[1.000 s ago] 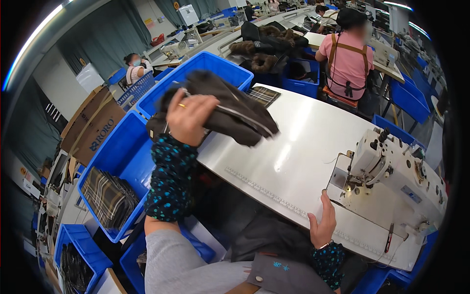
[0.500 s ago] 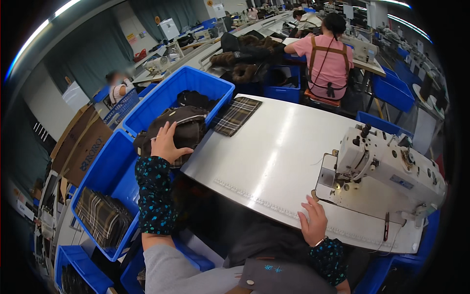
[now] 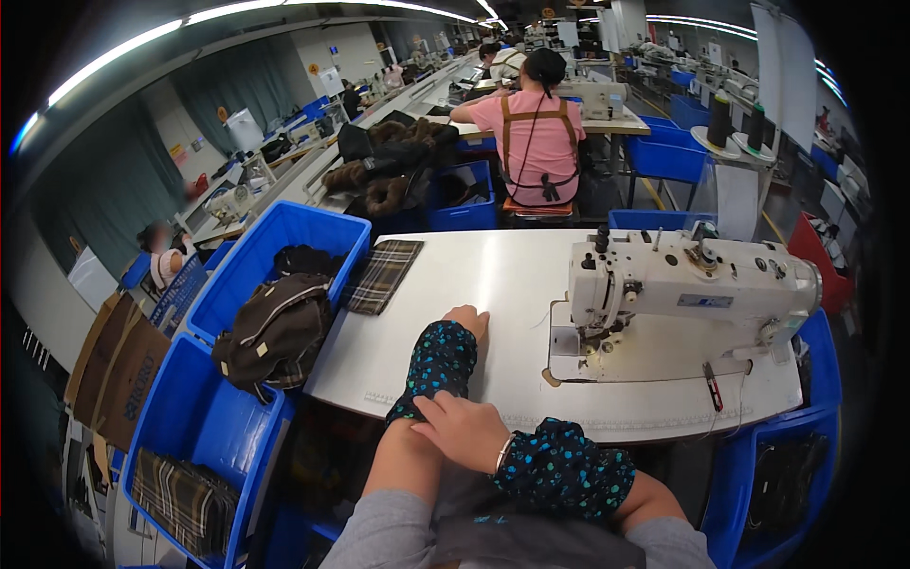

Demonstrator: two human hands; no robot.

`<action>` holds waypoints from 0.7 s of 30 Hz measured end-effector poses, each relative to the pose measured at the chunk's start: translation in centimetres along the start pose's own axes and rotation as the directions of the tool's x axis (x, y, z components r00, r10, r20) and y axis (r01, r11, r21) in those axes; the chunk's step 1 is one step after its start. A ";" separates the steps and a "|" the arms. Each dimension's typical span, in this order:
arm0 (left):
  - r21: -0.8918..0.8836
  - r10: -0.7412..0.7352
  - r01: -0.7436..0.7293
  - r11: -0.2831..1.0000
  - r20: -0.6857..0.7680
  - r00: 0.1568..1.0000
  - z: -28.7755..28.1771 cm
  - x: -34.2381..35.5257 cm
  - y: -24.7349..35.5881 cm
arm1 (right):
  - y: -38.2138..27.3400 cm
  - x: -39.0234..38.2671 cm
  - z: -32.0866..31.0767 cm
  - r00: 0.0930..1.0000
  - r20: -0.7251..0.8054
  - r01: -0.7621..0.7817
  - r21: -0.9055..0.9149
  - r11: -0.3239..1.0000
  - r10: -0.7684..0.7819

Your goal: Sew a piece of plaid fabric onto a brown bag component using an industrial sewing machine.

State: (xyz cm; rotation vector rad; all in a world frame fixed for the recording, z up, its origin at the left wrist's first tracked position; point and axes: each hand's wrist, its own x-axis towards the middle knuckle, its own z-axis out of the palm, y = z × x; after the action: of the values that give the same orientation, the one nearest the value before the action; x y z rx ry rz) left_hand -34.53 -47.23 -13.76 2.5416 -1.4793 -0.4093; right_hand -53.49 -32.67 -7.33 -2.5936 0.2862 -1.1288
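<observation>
My left arm reaches out over the white sewing table (image 3: 512,275), and my left hand (image 3: 468,321) looks closed in a loose fist with nothing showing in it. A dark sleeve cover with teal spots (image 3: 438,365) wraps the left forearm. At its lower edge, near the elbow, my right hand (image 3: 464,432) pinches the fabric. The right forearm wears a matching sleeve cover (image 3: 569,469). To the right stands a white sewing machine (image 3: 692,284). A brown garment piece with light piping (image 3: 275,332) hangs over the blue bins at the table's left.
Folded plaid fabric (image 3: 382,275) lies at the table's far left corner. Plaid pieces (image 3: 185,503) are stacked in a lower blue bin (image 3: 204,417). Small red-and-black snips (image 3: 712,387) rest by the machine. Ahead, a co-worker in pink (image 3: 540,142) sits facing away.
My left hand has left the brown garment and moved right over the table. My right hand has come across to grip the left sleeve cover. The view has turned right.
</observation>
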 end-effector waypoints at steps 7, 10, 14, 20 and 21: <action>-0.017 -0.146 0.146 0.989 0.006 0.989 -1.0 1.0 -0.9 | 1.4 2.0 0.3 0.951 0.055 0.304 0.036 0.952 -0.305; 0.100 -0.128 0.135 0.986 -0.077 0.989 -1.5 1.4 -0.6 | -2.5 2.4 -4.1 0.843 0.200 0.502 0.037 0.864 -0.499; -0.234 -0.181 0.246 0.941 0.267 0.947 -2.9 2.5 -2.4 | -2.4 -1.1 -5.3 0.863 0.077 0.494 0.077 0.866 -0.499; -0.489 -0.186 0.438 0.755 0.480 0.857 -4.8 1.6 -2.1 | -2.1 -5.4 -5.8 0.916 0.101 0.368 0.169 0.914 -0.388; -0.546 -0.177 0.441 0.712 0.468 0.866 -4.8 1.7 -2.5 | -2.0 -5.3 -5.8 0.879 0.305 0.311 0.216 0.925 -0.367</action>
State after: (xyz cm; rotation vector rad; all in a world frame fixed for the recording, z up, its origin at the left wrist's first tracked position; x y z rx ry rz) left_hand -30.12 -47.42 -10.18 2.1834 -0.7460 -1.2906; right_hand -61.23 -30.39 -6.45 -2.6920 -0.3403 -0.7340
